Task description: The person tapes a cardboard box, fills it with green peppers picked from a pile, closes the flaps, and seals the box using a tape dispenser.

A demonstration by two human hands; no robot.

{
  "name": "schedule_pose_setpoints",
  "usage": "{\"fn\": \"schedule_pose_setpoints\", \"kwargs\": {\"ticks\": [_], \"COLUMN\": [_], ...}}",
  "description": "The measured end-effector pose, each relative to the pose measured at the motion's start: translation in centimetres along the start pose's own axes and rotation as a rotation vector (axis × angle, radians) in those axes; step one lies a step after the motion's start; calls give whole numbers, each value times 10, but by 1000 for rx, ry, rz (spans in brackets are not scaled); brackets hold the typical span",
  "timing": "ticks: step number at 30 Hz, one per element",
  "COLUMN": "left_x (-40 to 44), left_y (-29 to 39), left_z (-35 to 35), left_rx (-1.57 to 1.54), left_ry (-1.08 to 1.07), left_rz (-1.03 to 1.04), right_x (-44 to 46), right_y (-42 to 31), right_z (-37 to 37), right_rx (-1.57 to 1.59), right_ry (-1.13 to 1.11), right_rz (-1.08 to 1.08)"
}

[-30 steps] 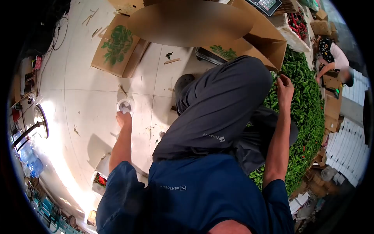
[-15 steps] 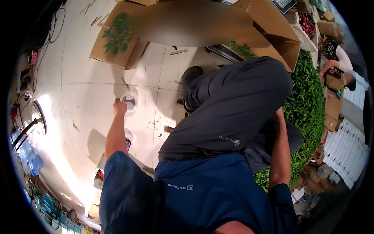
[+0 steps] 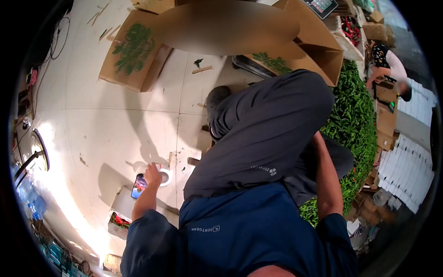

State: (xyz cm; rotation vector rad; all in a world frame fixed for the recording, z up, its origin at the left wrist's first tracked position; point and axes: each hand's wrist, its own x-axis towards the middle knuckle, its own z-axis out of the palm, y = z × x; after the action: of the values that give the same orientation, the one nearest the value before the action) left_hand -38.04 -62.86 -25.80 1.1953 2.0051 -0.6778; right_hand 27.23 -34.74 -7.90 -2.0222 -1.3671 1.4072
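Note:
My left hand is low on the left with its fingers closed on the edge of a white, round, ring-like object. Whether that object is a cup or a roll of tape, I cannot make out. Just left of the hand lies a phone with its screen lit. On the other side, my right hand reaches in beside my raised leg, near a large heap of green chili peppers. Its fingers are hidden behind the trouser leg.
Open cardboard boxes stand ahead, partly covered by a blurred patch. Wood sticks lie on the floor. A box of red peppers is at lower left. A fan stands far left; another person works beyond the heap.
My left hand has moved back toward my body with the round object, close to the phone, which shows more fully now. The camera view has shifted slightly. My right hand stays beside the leg.

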Motion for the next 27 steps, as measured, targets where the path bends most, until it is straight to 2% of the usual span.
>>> {"fn": "schedule_pose_setpoints", "kwargs": {"ticks": [5, 8, 12, 16, 17, 19, 21, 24, 26, 27], "left_x": [18, 20, 10, 15, 15, 0, -5, 8, 22, 24], "left_y": [-4, 2, 9, -16, -18, -18, -19, -37, -44, -46], "left_z": [7, -12, -24, -2, -10, -26, -36, -5, 11, 9], "left_rx": [46, 137, 233, 190, 167, 248, 302, 354, 402, 403], "left_ry": [-112, -218, -167, -137, -217, -241, -259, -279, -305, -319], "left_rz": [-56, -23, 10, -18, -33, -26, -45, -121, -148, -112], "right_x": [3, 4, 6, -7, -4, -2, -11, -16, -13, -7], "right_y": [-10, -8, -5, -30, -24, -10, -29, -27, -15, 0], "right_z": [12, 17, 16, 20, 21, 27, 39, 44, 47, 45], "right_rx": [-3, -22, -157, -387, -265, -62, 54, 73, -101, -101], "right_ry": [-29, -45, -74, -102, -86, -62, -41, -92, -67, -107], "right_rz": [-65, -95, -123, -114, -109, -75, 5, 35, -5, -135]}}
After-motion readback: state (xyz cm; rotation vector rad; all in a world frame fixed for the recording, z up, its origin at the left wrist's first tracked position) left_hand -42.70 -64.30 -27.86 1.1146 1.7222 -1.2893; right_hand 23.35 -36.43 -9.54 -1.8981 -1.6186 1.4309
